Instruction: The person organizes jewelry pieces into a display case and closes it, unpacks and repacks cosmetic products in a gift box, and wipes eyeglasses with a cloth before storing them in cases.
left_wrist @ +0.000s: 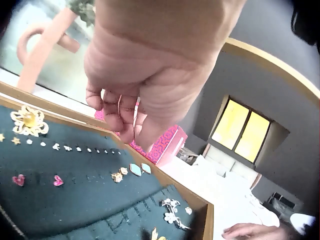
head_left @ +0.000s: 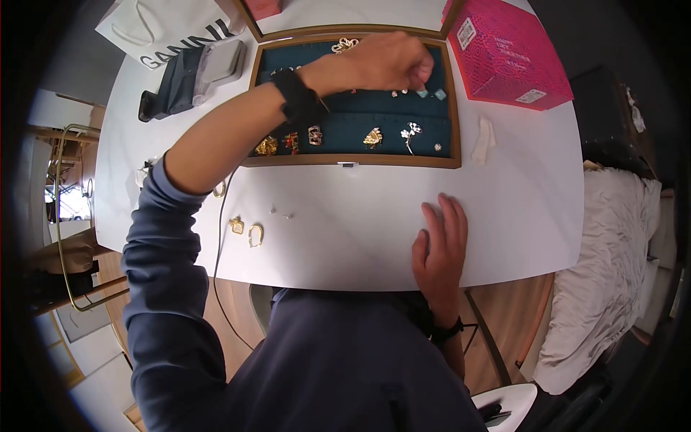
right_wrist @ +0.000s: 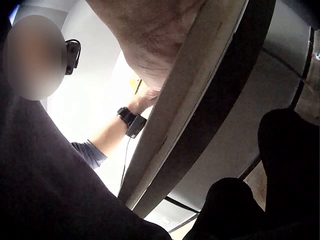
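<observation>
My left hand (head_left: pixel 403 63) is over the right part of a wooden jewellery box (head_left: pixel 353 161) lined in dark green. Its fingers curl in toward the thumb, fingertips close over two turquoise earrings (left_wrist: pixel 135 169) in the left wrist view. I cannot tell whether anything is between those fingertips. Around them sit pink heart studs (left_wrist: pixel 58 180), a row of small white studs (left_wrist: pixel 68 148) and a gold flower piece (left_wrist: pixel 30 120). A silver flower brooch (head_left: pixel 410 137) and a gold brooch (head_left: pixel 373 138) lie in the front section. My right hand (head_left: pixel 442 248) rests on the white table, fingers extended.
Loose on the table (head_left: pixel 345 245) lie a gold square earring (head_left: pixel 237 225), a gold hoop (head_left: pixel 255 235) and tiny studs (head_left: pixel 288 216). A pink box (head_left: pixel 515 54) stands right of the jewellery box. Left are a white paper bag (head_left: pixel 165 32) and dark cases (head_left: pixel 176 79). A cable (head_left: pixel 218 252) crosses the table.
</observation>
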A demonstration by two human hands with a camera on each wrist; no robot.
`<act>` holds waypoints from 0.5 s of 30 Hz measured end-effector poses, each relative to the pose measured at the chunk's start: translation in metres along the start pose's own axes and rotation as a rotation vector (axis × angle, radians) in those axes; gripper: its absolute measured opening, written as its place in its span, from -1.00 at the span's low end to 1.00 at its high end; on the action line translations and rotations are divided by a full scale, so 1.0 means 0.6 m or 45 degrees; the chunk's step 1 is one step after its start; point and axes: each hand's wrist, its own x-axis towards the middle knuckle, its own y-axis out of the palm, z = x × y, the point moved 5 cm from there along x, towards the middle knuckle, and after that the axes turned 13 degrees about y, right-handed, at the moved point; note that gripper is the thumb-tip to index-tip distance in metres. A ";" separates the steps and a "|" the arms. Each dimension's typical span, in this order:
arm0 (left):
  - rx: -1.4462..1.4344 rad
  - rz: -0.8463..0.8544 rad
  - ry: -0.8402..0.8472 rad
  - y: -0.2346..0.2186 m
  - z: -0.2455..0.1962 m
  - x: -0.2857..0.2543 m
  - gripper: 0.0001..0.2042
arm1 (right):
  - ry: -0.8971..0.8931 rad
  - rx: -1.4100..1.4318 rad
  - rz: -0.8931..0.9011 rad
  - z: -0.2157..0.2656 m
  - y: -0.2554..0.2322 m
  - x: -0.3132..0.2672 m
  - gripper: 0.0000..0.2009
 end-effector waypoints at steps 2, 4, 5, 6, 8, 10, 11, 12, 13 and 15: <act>0.213 -0.001 0.084 0.020 -0.013 0.017 -0.90 | 0.003 0.008 -0.005 -0.001 0.000 0.000 -0.60; 0.205 0.052 0.081 0.036 -0.014 0.028 -0.89 | 0.003 0.006 -0.008 -0.001 0.000 -0.001 -0.60; 0.204 0.065 0.049 0.045 -0.014 0.031 -0.89 | 0.008 0.006 -0.010 -0.003 0.000 -0.001 -0.60; 0.204 0.078 0.016 0.052 -0.013 0.033 -0.89 | 0.002 0.015 -0.016 -0.004 0.001 -0.001 -0.60; 0.214 0.081 0.024 0.059 -0.013 0.037 -0.89 | 0.001 0.026 -0.026 -0.004 0.000 -0.002 -0.60; 0.228 0.085 0.033 0.064 -0.013 0.039 -0.89 | 0.003 0.030 -0.025 -0.003 -0.001 -0.001 -0.60; 0.254 0.093 0.027 0.065 -0.012 0.039 -0.90 | 0.007 0.032 -0.029 -0.004 -0.002 0.000 -0.60; 0.281 0.099 0.019 0.067 -0.010 0.039 -0.90 | 0.005 0.035 -0.029 -0.005 -0.001 0.000 -0.60; 0.281 0.103 0.021 0.070 -0.009 0.038 -0.90 | 0.003 0.039 -0.028 -0.005 -0.001 -0.001 -0.60; 0.297 0.020 0.107 0.068 -0.010 0.037 -0.92 | 0.005 0.035 -0.027 -0.004 -0.001 -0.001 -0.60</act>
